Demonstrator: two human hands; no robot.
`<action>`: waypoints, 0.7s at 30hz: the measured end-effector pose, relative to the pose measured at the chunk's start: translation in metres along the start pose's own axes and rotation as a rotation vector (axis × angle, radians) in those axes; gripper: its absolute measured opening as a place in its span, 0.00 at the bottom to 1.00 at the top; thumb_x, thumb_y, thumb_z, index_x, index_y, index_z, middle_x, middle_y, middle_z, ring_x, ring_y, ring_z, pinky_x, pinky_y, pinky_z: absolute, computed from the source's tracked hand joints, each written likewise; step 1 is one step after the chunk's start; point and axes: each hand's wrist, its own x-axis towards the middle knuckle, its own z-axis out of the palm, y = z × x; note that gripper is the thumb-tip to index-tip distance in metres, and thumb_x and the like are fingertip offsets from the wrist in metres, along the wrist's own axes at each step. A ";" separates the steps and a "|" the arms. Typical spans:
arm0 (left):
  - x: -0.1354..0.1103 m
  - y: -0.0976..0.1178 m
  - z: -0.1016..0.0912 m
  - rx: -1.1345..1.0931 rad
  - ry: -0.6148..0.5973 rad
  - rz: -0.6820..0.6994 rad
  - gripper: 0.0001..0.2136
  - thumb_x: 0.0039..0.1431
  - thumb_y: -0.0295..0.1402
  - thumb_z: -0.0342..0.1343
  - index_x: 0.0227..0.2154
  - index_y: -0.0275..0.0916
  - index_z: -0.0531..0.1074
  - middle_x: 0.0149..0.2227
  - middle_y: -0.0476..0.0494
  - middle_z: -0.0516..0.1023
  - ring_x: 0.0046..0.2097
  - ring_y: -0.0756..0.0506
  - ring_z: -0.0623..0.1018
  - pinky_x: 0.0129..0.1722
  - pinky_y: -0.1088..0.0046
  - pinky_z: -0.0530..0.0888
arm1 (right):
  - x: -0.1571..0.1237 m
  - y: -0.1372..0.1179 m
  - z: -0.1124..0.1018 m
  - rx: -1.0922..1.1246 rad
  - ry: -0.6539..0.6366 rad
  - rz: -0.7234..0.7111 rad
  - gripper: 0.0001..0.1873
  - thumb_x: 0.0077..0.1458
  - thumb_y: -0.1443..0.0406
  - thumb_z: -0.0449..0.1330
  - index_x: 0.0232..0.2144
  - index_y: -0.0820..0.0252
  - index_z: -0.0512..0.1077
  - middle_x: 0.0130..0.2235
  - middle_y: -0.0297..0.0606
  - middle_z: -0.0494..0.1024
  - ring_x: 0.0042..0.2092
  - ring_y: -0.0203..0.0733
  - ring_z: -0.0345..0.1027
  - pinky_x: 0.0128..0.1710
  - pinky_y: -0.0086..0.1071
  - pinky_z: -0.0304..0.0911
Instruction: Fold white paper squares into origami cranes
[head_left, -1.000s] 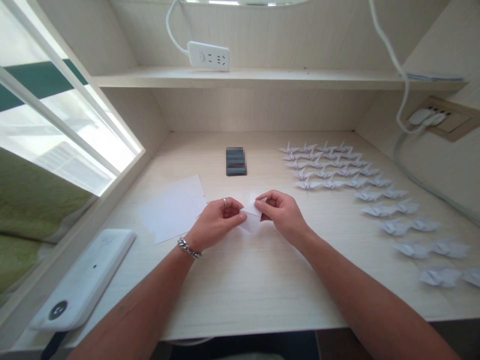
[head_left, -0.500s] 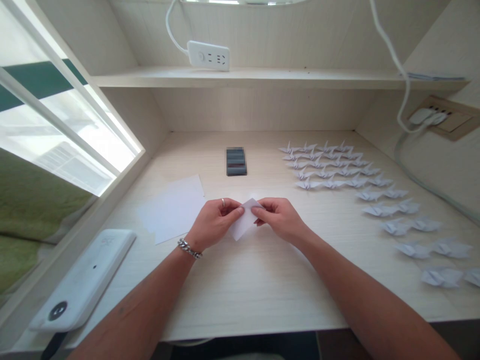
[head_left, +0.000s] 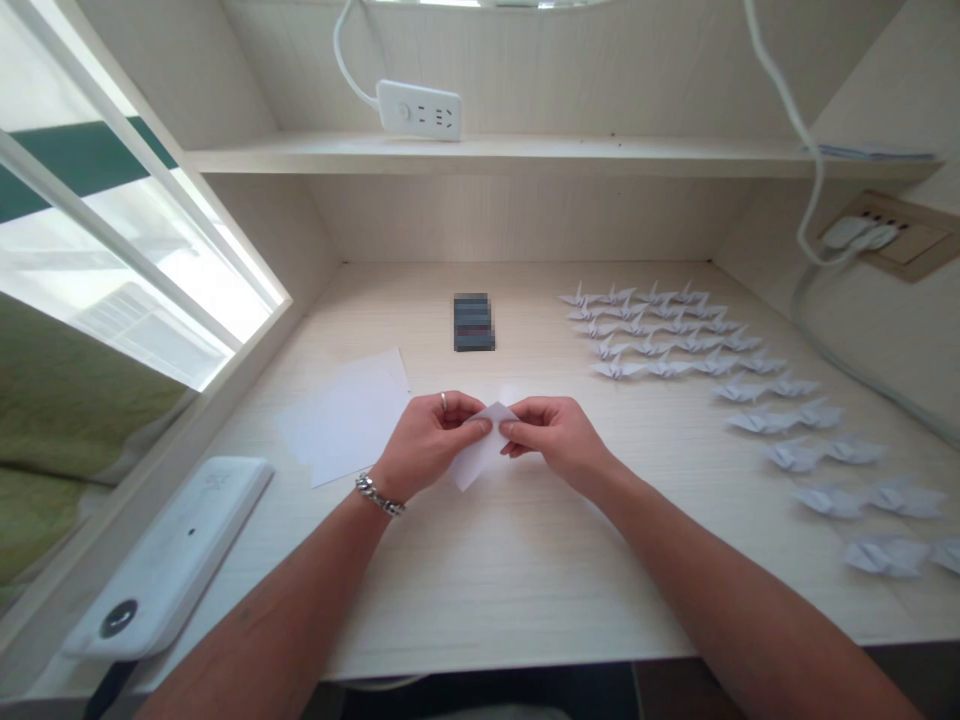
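A small folded piece of white paper (head_left: pixel 477 457) hangs between both my hands just above the pale wooden desk (head_left: pixel 480 580). My left hand (head_left: pixel 426 440), with a ring and a chain bracelet, pinches its upper left edge. My right hand (head_left: pixel 553 436) pinches the upper right edge, fingertips almost meeting the left ones. The lower corner of the paper points down towards the desk. To the left of my left hand lies a stack of flat white sheets (head_left: pixel 346 417).
Several folded paper cranes (head_left: pixel 675 335) lie in rows at the right, trailing to the front right edge. A dark blurred block (head_left: pixel 473 322) sits at the back centre. A white device (head_left: pixel 169 555) lies front left. A power strip (head_left: pixel 418 108) rests on the shelf; cables hang at right.
The paper has been folded narrower and turned, its lower corner now pointing down left. Both hands have drawn closer together and their fingertips nearly touch.
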 end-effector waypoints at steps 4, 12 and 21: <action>0.000 0.001 -0.001 -0.040 0.003 -0.021 0.09 0.46 0.34 0.64 0.29 0.35 0.77 0.28 0.45 0.79 0.28 0.49 0.76 0.26 0.76 0.70 | -0.001 0.000 0.002 0.031 0.011 0.003 0.12 0.42 0.60 0.68 0.30 0.61 0.79 0.24 0.36 0.78 0.26 0.36 0.72 0.30 0.33 0.70; 0.000 0.004 -0.012 -0.042 -0.016 -0.029 0.08 0.48 0.32 0.62 0.33 0.37 0.80 0.29 0.46 0.80 0.29 0.49 0.75 0.29 0.75 0.70 | -0.002 -0.001 0.002 0.115 0.054 -0.026 0.13 0.40 0.62 0.69 0.31 0.60 0.80 0.24 0.37 0.79 0.25 0.37 0.72 0.28 0.33 0.71; -0.001 0.006 -0.009 -0.072 -0.017 -0.064 0.09 0.46 0.33 0.64 0.32 0.34 0.79 0.30 0.43 0.81 0.32 0.47 0.76 0.31 0.74 0.71 | -0.001 0.003 0.005 0.065 0.065 -0.107 0.12 0.42 0.61 0.69 0.31 0.60 0.80 0.26 0.37 0.80 0.25 0.37 0.73 0.28 0.33 0.72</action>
